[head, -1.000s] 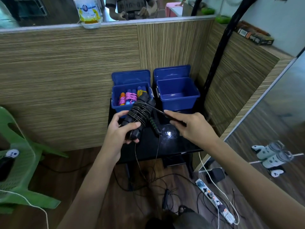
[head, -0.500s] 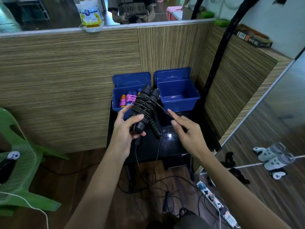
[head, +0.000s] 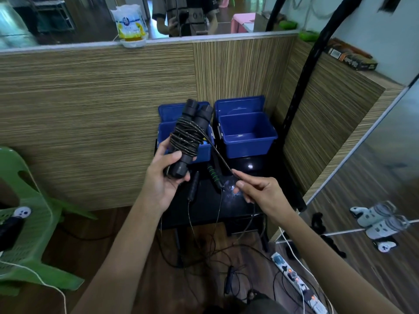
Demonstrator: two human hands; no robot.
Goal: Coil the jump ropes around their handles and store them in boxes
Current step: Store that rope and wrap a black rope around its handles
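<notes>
My left hand (head: 163, 177) grips the lower ends of two black jump rope handles (head: 192, 130), held side by side and tilted up over the left blue box (head: 204, 152). Dark rope is coiled around their middle. A free length of that rope (head: 221, 158) runs down to my right hand (head: 260, 191), which pinches it between thumb and fingers. The right blue box (head: 247, 134) stands with its lid up and nothing in it. Another rope with a green-striped handle (head: 214, 175) and a black handle (head: 193, 186) lies on the black table (head: 204, 207).
A striped wooden partition stands behind the boxes and a black pole (head: 301, 96) rises to their right. A green plastic chair (head: 29, 214) is at the left. Loose cords and a power strip (head: 299, 284) lie on the floor under the table. Slippers (head: 374, 220) lie at the right.
My left hand has lifted and tilted the handles higher, in front of the left box. My right hand has slid lower and to the right along the rope, drawing it taut.
</notes>
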